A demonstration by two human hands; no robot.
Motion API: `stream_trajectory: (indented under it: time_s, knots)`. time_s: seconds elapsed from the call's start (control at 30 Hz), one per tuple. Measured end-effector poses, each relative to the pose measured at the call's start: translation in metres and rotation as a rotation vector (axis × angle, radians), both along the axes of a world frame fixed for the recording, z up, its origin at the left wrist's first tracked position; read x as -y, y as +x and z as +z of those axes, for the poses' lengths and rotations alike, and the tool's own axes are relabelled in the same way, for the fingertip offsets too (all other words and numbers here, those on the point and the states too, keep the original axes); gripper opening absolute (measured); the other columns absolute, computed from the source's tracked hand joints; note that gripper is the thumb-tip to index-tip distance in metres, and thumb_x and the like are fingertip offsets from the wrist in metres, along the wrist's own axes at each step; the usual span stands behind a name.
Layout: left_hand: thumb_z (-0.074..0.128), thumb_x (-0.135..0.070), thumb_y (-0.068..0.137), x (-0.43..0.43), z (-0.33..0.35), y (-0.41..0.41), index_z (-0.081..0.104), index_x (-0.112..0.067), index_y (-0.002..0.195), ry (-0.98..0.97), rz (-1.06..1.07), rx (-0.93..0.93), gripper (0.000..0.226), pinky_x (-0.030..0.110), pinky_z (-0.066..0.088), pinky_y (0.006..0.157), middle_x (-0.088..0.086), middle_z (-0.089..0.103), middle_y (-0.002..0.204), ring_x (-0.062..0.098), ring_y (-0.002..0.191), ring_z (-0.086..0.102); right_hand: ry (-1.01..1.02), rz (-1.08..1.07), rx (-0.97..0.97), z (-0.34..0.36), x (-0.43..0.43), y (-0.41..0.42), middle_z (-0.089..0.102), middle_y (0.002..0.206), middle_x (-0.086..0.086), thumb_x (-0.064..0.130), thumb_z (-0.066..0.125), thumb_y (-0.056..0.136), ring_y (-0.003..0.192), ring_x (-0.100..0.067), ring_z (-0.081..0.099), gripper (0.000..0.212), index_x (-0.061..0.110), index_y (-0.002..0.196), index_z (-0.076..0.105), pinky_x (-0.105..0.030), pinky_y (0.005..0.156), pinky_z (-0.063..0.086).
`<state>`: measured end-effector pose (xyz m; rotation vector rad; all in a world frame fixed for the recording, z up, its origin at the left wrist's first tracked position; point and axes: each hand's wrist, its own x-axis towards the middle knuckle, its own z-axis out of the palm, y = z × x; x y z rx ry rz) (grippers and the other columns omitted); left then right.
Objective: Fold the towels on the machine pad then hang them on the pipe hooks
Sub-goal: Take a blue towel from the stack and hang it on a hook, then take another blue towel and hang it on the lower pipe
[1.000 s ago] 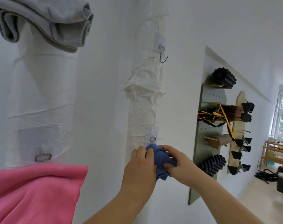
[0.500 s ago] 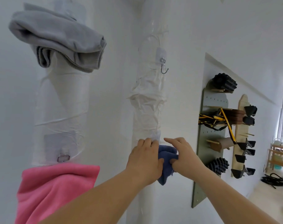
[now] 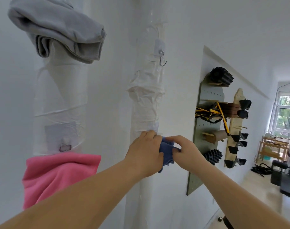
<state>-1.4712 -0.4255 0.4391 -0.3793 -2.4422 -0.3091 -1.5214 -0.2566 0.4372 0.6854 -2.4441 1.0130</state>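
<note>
1. Head view, far left: a grey towel (image 3: 58, 28) lies folded and draped over the top of the left pipe (image 3: 61, 96).
2. Lower on that pipe, a pink towel (image 3: 58, 176) hangs just below a metal ring hook (image 3: 65, 147).
3. The right pipe (image 3: 145, 109), wrapped in creased white film, carries an upper hook (image 3: 162, 61) with nothing on it.
4. Your left grip (image 3: 145, 151) is at the right pipe. Its back faces the camera and its fingers curl over the near edge of the blue towel (image 3: 166, 149).
5. The blue towel is bunched between your two hands, against the right pipe. Its lower end hangs beneath them.
6. Your right grip (image 3: 186, 152) pinches the towel's right side between thumb and fingers.
7. Further right, a green pegboard (image 3: 205, 129) and a wooden board (image 3: 234, 123) are mounted on the wall and hold black and yellow gear.
</note>
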Motion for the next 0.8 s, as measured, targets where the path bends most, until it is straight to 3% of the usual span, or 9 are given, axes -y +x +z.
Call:
stream_trajectory:
  time_s: [0.07, 0.13, 0.2, 0.27, 0.37, 0.53, 0.7, 0.8]
  knots:
    - [0.052, -0.029, 0.094, -0.005, -0.002, 0.017, 0.06, -0.03, 0.122, 0.041, -0.065, 0.01, 0.029, 0.03, 0.052, 0.091, -0.012, 0.055, 0.132, 0.011, 0.12, 0.052, -0.049, -0.045, -0.024, -0.007, -0.002, 0.011, 0.062, 0.119, 0.008, 0.002, 0.051, 0.095, 0.092, -0.003, 0.06, 0.046, 0.029, 0.131, 0.063, -0.006, 0.07, 0.044]
    - [0.053, -0.029, 0.097, -0.014, -0.01, 0.041, 0.057, -0.031, 0.1, 0.112, -0.131, 0.062, 0.005, 0.028, 0.052, 0.08, -0.011, 0.062, 0.127, 0.012, 0.105, 0.06, -0.117, -0.093, -0.036, -0.026, -0.007, 0.029, 0.063, 0.127, 0.003, 0.005, 0.053, 0.098, 0.104, -0.009, 0.059, 0.042, 0.023, 0.135, 0.061, -0.007, 0.082, 0.043]
    - [0.056, -0.033, 0.1, -0.024, -0.031, 0.064, 0.062, -0.03, 0.118, 0.163, -0.181, 0.138, 0.02, 0.027, 0.053, 0.085, -0.009, 0.065, 0.123, 0.012, 0.102, 0.063, -0.183, -0.135, 0.001, -0.057, -0.016, 0.056, 0.062, 0.129, 0.007, 0.009, 0.054, 0.099, 0.118, -0.01, 0.056, 0.04, 0.024, 0.135, 0.061, -0.02, 0.098, 0.042]
    - [0.057, -0.038, 0.1, -0.035, -0.065, 0.087, 0.059, -0.027, 0.137, 0.158, -0.239, 0.231, 0.039, 0.032, 0.055, 0.097, -0.01, 0.067, 0.123, 0.011, 0.107, 0.064, -0.23, -0.191, 0.08, -0.101, -0.03, 0.091, 0.062, 0.127, 0.012, 0.012, 0.054, 0.099, 0.119, -0.007, 0.056, 0.037, 0.025, 0.132, 0.063, -0.024, 0.1, 0.041]
    - [0.058, -0.037, 0.098, -0.054, -0.132, 0.126, 0.064, -0.03, 0.131, 0.144, -0.39, 0.432, 0.035, 0.035, 0.057, 0.093, -0.014, 0.071, 0.107, 0.008, 0.098, 0.066, -0.329, -0.334, 0.252, -0.183, -0.055, 0.161, 0.07, 0.12, 0.014, 0.019, 0.055, 0.099, 0.114, -0.002, 0.062, 0.031, 0.028, 0.126, 0.067, -0.023, 0.096, 0.047]
    - [0.058, -0.033, 0.096, -0.083, -0.253, 0.211, 0.071, -0.03, 0.116, 0.097, -0.612, 0.725, 0.024, 0.037, 0.057, 0.085, -0.009, 0.072, 0.095, 0.012, 0.089, 0.067, -0.371, -0.606, 0.571, -0.301, -0.086, 0.304, 0.072, 0.098, 0.01, 0.025, 0.06, 0.1, 0.086, -0.002, 0.068, 0.024, 0.024, 0.123, 0.069, -0.01, 0.065, 0.047]
    - [0.057, -0.035, 0.099, -0.105, -0.359, 0.325, 0.069, -0.025, 0.127, 0.076, -0.734, 1.037, 0.032, 0.037, 0.056, 0.094, -0.006, 0.074, 0.111, 0.011, 0.1, 0.068, -0.37, -0.886, 0.778, -0.379, -0.1, 0.462, 0.07, 0.106, 0.005, 0.027, 0.057, 0.101, 0.093, -0.006, 0.065, 0.031, 0.025, 0.132, 0.063, -0.022, 0.081, 0.052]
    - [0.056, -0.034, 0.098, -0.116, -0.393, 0.397, 0.07, -0.027, 0.118, 0.04, -0.816, 1.205, 0.025, 0.037, 0.057, 0.092, -0.008, 0.073, 0.105, 0.011, 0.095, 0.068, -0.372, -1.043, 0.857, -0.414, -0.104, 0.552, 0.071, 0.106, 0.006, 0.025, 0.057, 0.1, 0.094, -0.007, 0.066, 0.031, 0.023, 0.13, 0.065, -0.032, 0.092, 0.057]
